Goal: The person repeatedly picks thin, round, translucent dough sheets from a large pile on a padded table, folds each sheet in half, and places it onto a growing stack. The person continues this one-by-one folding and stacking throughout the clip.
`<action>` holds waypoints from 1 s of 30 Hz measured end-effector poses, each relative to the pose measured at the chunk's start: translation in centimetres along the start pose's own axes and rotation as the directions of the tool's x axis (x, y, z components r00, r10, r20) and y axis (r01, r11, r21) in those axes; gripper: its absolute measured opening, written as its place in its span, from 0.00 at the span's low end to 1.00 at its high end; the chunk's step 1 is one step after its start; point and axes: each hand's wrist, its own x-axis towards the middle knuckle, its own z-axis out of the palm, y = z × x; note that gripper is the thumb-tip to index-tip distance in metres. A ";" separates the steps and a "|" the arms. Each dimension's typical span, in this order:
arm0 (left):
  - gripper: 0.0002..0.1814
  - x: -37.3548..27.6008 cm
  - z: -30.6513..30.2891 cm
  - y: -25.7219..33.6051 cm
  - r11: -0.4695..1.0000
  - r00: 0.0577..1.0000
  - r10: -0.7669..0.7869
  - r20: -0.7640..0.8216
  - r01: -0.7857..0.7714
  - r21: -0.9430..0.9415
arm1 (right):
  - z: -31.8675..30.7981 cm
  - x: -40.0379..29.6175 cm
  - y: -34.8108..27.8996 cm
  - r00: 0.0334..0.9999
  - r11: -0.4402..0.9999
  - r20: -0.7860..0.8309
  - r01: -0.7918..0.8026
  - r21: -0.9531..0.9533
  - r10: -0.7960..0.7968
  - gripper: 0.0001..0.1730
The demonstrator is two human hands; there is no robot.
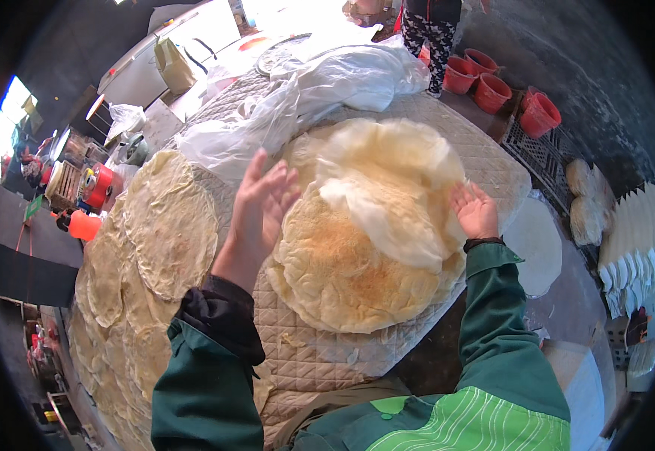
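Before me a large round flatbread [355,276] with a browned middle lies on a stack of similar thin breads. Over its far half, another thin flatbread [401,152] is bunched and folded, its edges blurred. My left hand [265,197] is raised at the left of the stack, fingers apart, holding nothing. On the other side, my right hand [474,209] has its palm turned up and fingers spread beside the folded bread's right edge. Whether its fingertips touch that edge, I cannot tell. A quilted beige cover [305,355] lies under the stack.
More thin flatbreads [170,225] overlap on the left. White plastic sheeting [350,79] is heaped beyond the stack. Red buckets [493,93] stand at the far right, near a person's legs [430,39]. A pale round sheet [533,245] lies right of my right arm.
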 end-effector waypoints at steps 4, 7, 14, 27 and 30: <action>0.30 -4.3 -6.2 -2.0 0.981 0.989 -0.135 -0.062 0.142 0.132 | 0.8 -2.8 2.2 0.903 0.691 0.105 0.388 -0.610 -0.416 0.33; 0.25 -11.2 -12.8 -1.8 0.954 0.958 -0.083 -0.275 0.155 0.255 | 5.2 -5.1 3.6 0.779 -0.098 0.573 0.569 -0.817 -0.254 0.36; 0.19 -29.8 -20.6 -5.9 0.722 0.768 0.168 -0.618 0.331 0.607 | 5.6 -7.8 9.4 0.852 -0.793 0.484 0.432 -0.430 0.201 0.46; 0.45 -44.3 -32.6 -8.8 0.371 0.038 0.325 -0.945 0.914 0.164 | 8.2 -21.7 44.5 0.504 0.195 0.245 0.152 -0.969 0.828 0.26; 0.32 -47.9 -35.4 -10.1 0.596 0.094 0.317 -0.944 0.754 0.275 | 9.7 -23.0 47.5 0.368 0.006 0.131 0.324 -0.946 0.920 0.26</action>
